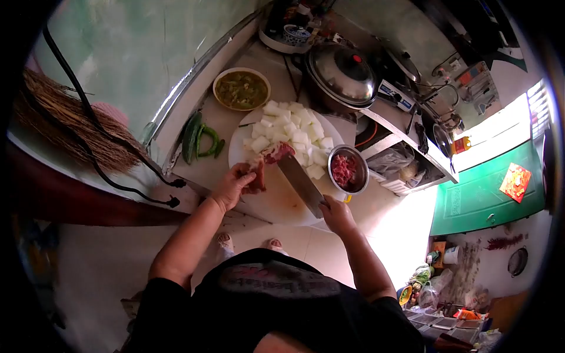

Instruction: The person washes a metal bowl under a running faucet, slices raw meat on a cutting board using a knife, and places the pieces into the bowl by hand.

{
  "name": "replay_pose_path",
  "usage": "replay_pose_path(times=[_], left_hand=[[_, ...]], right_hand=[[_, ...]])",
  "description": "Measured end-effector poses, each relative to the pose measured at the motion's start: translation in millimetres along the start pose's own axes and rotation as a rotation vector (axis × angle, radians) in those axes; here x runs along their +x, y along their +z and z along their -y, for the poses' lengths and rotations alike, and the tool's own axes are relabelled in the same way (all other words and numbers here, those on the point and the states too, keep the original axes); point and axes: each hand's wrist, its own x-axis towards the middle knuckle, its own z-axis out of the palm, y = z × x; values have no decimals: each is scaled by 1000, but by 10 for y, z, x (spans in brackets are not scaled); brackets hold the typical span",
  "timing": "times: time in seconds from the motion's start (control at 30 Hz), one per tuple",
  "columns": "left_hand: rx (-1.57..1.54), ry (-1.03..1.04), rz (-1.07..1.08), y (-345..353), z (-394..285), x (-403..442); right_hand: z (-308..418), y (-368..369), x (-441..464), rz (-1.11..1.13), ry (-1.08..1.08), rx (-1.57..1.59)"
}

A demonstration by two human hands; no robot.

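Observation:
My left hand is closed on a piece of raw red meat at the left side of a round white cutting board. In my right hand is the handle of a cleaver. Its broad blade points up and left, the tip end against the meat. Behind the meat lies a heap of white cut vegetable chunks. A metal bowl with cut red meat in it sits at the board's right edge.
A bowl of greenish food stands behind the board. Green peppers and a cucumber-like vegetable lie to its left. A lidded pot is at the back right; black cables hang at left.

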Motion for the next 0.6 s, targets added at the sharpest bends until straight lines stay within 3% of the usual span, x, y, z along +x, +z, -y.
replay_pose_path(times=[0.1, 0.17, 0.2, 0.23, 0.3, 0.33, 0.37, 0.43, 0.57, 0.6], left_hand=[[152, -32, 69, 108, 85, 108], [717, -65, 219, 256, 157, 245], [924, -56, 217, 491, 24, 185], [916, -58, 212, 542, 64, 257], [1427, 59, 384, 594, 232, 393], [1459, 351, 200, 593, 343, 349], [1465, 347, 186, 588, 435, 301], [1587, 655, -108, 677, 448, 121], [1692, 691, -62, 692, 665, -108], [1696, 801, -61, 665, 679, -42]], right_hand=[[-8, -115, -53, -3, 61, 134], [-122, -181, -54, 29, 106, 201], [-187, -220, -54, 45, 159, 274], [-229, -269, -49, 53, 158, 269], [-264, -377, -55, 26, 73, 268], [-270, -432, -62, 37, 66, 269], [-262, -482, -49, 76, 88, 234], [-285, -499, 7, 118, 94, 207], [-208, -504, 99, 163, -89, 208], [-195, -493, 155, 182, -158, 164]])
